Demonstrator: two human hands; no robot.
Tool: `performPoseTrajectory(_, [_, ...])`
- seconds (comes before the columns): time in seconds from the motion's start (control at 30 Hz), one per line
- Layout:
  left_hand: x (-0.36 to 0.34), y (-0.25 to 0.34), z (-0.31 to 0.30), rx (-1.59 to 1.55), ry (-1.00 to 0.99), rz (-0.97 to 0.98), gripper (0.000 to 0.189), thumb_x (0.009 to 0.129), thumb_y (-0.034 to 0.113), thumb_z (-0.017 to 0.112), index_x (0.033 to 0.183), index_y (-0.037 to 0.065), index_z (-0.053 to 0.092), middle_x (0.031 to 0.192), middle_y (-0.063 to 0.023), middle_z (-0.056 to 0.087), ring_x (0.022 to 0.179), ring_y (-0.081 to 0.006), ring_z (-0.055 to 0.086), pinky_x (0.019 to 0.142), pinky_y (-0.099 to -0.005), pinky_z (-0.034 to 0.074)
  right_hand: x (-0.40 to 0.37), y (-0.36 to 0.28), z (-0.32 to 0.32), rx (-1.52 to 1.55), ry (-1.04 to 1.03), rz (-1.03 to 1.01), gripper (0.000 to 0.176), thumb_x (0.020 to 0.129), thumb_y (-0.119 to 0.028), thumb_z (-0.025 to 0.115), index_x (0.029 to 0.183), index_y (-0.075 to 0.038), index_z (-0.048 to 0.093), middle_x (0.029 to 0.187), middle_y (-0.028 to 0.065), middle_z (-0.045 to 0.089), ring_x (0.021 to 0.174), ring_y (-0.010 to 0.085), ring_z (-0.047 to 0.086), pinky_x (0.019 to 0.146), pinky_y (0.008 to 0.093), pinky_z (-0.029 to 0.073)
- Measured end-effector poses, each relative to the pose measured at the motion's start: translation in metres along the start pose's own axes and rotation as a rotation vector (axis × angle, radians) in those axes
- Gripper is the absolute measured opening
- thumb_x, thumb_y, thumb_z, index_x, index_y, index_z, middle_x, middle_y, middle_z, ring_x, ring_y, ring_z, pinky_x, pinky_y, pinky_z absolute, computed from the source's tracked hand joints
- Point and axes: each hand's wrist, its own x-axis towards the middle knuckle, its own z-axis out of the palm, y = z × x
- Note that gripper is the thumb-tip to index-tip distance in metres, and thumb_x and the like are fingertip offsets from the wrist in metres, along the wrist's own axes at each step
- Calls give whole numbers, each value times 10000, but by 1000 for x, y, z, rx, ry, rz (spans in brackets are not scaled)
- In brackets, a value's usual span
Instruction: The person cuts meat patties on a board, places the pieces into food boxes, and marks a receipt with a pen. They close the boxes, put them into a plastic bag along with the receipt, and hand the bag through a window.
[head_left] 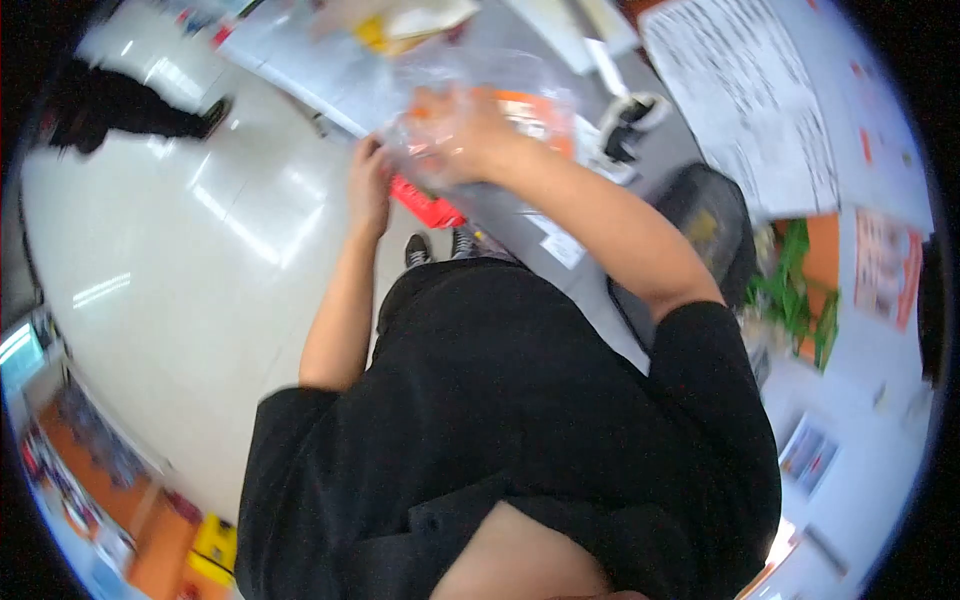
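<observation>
Over the grey counter, my right hand (465, 135) is inside or behind a clear plastic bag (430, 75), and its fingers are blurred by the film. An orange and white package (540, 115) lies beside that hand, partly under the plastic. My left hand (372, 180) is at the counter's edge, at the bag's lower left side, with its fingers bent around something I cannot make out. Just right of it, a red packet (428, 203) hangs at the edge.
A dark bag (700, 235) rests on the right of the counter, near a green plant (795, 290). Handwritten sheets (745, 100) are at the upper right. Another person's dark-clothed leg (150, 105) shows at the upper left, over the shiny floor (180, 230).
</observation>
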Motion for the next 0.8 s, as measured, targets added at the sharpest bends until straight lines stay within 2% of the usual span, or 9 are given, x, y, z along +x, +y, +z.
performPoseTrajectory(0.07, [-22,7,0,-416,-17,-88,578,938,117,506,1490,20,364,1485,-103,430,1328,-228,457,1091,-343,375,-1,7,-1,162,50,-21,835,573,-481,843,1284,-127,583,1371,168,519,1202,407,545,926,498,507])
performPoseTrajectory(0.2, [-37,-11,3,348,-276,266,589,891,-16,615,1440,4,402,1459,-123,455,1343,-265,456,1097,-406,423,-18,26,-23,342,68,29,938,583,-503,844,1368,-94,533,1414,193,476,1312,421,452,1078,467,406])
performPoseTrajectory(0.27, [-32,-16,5,555,-124,366,429,819,-53,686,1236,1,603,1198,-123,638,1114,-207,622,929,-338,527,-33,40,-52,114,-223,195,953,612,-502,840,1408,-100,501,1435,199,459,1348,421,410,1132,462,347])
performPoseTrajectory(0.37, [-16,-22,-2,637,66,472,181,771,-60,667,931,6,718,793,-94,713,758,-158,704,727,-301,556,-60,59,-39,55,77,265,1005,609,-525,853,1430,-99,461,1429,230,452,1351,430,383,1118,509,340])
performPoseTrajectory(0.47, [-10,-24,-15,827,19,535,174,742,-54,676,904,1,710,803,-115,709,674,-160,662,636,-285,523,-88,68,-38,69,213,519,1046,611,-525,862,1457,-105,412,1453,235,417,1355,455,347,1096,545,346])
performPoseTrajectory(0.57, [-2,-33,-18,764,20,514,150,739,-31,701,885,2,713,794,-125,706,654,-171,643,630,-310,519,-119,76,-40,185,168,804,979,643,-415,872,1439,-72,418,1270,237,565,1192,391,533,1001,493,451])
performPoseTrajectory(0.67, [1,14,-18,851,-191,292,177,735,-10,726,911,6,724,821,-124,724,731,-182,681,703,-326,534,-142,98,-38,559,14,913,819,691,-286,853,1365,-3,483,1014,193,669,941,292,663,841,405,530])
performPoseTrajectory(0.7, [3,40,-23,849,-354,120,346,711,43,776,1051,16,717,983,-130,739,946,-206,696,873,-342,524,-145,103,-41,710,15,941,753,710,-241,838,1333,21,507,931,168,679,857,252,676,783,373,536])
performPoseTrajectory(0.8, [6,109,-30,714,-351,360,742,678,20,698,1394,19,502,1389,-133,569,1306,-266,521,1100,-417,393,-140,97,-66,1093,315,905,511,800,-118,760,1247,55,581,804,77,672,729,116,647,642,273,498])
